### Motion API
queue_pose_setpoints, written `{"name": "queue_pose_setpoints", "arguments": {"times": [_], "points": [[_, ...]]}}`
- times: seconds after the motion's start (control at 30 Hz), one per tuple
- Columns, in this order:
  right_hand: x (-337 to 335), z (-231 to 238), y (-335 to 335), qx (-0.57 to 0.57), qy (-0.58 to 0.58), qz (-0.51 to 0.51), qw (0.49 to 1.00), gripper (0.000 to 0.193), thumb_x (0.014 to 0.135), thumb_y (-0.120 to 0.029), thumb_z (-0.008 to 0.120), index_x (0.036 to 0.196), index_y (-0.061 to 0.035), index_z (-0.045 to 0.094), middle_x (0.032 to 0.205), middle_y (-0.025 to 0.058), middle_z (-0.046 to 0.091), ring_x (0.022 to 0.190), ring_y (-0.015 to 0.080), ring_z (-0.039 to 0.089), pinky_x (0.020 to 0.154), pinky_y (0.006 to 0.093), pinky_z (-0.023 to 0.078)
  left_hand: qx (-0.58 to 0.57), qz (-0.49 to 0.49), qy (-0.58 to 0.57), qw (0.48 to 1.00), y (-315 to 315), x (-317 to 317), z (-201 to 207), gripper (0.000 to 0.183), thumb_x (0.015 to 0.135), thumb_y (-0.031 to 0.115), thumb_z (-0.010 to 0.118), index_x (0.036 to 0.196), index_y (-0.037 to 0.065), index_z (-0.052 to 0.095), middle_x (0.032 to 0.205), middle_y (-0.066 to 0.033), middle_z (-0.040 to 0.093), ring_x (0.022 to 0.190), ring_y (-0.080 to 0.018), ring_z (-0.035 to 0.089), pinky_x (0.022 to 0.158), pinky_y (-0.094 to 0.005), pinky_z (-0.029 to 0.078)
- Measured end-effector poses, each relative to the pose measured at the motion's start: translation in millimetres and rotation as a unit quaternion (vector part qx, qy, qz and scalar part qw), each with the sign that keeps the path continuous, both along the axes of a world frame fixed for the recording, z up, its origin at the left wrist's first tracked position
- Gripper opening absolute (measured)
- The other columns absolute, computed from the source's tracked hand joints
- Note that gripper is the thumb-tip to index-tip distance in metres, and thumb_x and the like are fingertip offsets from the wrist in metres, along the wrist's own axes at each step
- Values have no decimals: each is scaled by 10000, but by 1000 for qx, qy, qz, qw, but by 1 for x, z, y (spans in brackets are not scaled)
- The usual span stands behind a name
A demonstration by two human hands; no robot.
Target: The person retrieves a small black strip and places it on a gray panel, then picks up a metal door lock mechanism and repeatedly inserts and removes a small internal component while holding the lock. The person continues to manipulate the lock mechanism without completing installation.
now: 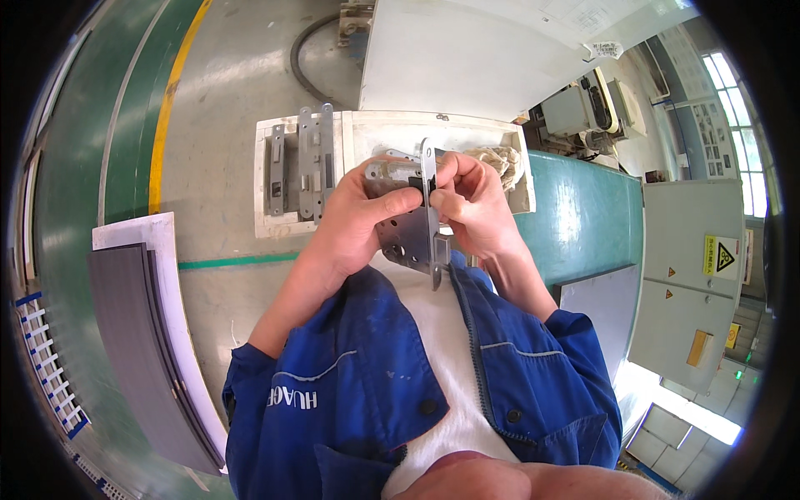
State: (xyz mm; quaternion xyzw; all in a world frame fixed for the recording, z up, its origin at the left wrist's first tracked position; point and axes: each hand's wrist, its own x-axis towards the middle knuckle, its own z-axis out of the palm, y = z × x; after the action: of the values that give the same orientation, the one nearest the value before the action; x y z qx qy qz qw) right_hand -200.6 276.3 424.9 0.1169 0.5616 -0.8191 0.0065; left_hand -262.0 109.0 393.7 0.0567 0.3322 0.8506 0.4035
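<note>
A grey metal mortise lock (406,238) is held up in front of my chest, its long faceplate (430,218) upright and turned to the right. My left hand (357,212) grips the lock case from the left, with the thumb lying across its side. On the other side, my right hand (477,204) is closed in a pinch against the upper half of the faceplate. A small dark part shows between its thumb and fingers, mostly hidden. Below that hand a squared bolt (442,245) juts from the faceplate.
Beyond my hands lies a white wooden box (358,133) with a divider. Several lock pieces (307,162) fill its left compartment; a crumpled cloth (505,164) lies at its right end. Dark panels (137,333) stand at the left. A white cabinet (467,58) rises behind the box.
</note>
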Motion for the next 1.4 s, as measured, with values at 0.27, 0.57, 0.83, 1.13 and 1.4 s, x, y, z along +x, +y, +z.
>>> {"name": "queue_pose_setpoints", "arguments": {"times": [0.27, 0.57, 0.83, 1.13, 1.4], "points": [[5, 2, 4, -14, -11, 18, 1000, 124, 769, 83, 642, 851, 0, 598, 724, -8, 586, 641, 47, 526, 592, 207, 416, -7, -4, -25, 1000, -3, 6, 11, 301, 812, 36, 755, 1089, -14, 648, 967, -75, 701, 831, -146, 675, 759, -295, 555], [8, -1, 10, -22, 1, 48, 999, 163, 769, 42, 672, 919, 16, 615, 756, 23, 616, 639, 78, 566, 599, 215, 459, 19, 14, 19, 1000, -3, 10, 10, 303, 810, 14, 768, 1069, -15, 614, 943, -80, 702, 826, -131, 673, 758, -274, 550], [8, 5, 13, -47, 35, 46, 997, 237, 830, 18, 651, 1064, 9, 615, 875, 33, 636, 708, 99, 612, 646, 224, 506, 7, 34, -3, 999, 2, 7, 4, 233, 899, 108, 708, 1081, 29, 586, 914, -21, 655, 791, -73, 604, 684, -250, 492], [15, 24, 23, 232, 90, 67, 966, 437, 785, 25, 774, 1205, -13, 661, 943, 63, 683, 842, 135, 673, 794, 272, 555, 9, 10, -21, 1000, -1, 4, 6, 318, 1019, 264, 540, 1192, -2, 568, 1094, -96, 668, 967, -149, 658, 830, -305, 541], [4, 31, 28, 391, 196, 74, 897, 401, 716, -33, 835, 1102, -39, 726, 794, 52, 720, 734, 120, 656, 708, 274, 531, 19, -4, -28, 999, -3, 1, 1, 354, 1043, 279, 490, 1227, -14, 566, 1111, -111, 678, 966, -170, 681, 824, -319, 565]]}}
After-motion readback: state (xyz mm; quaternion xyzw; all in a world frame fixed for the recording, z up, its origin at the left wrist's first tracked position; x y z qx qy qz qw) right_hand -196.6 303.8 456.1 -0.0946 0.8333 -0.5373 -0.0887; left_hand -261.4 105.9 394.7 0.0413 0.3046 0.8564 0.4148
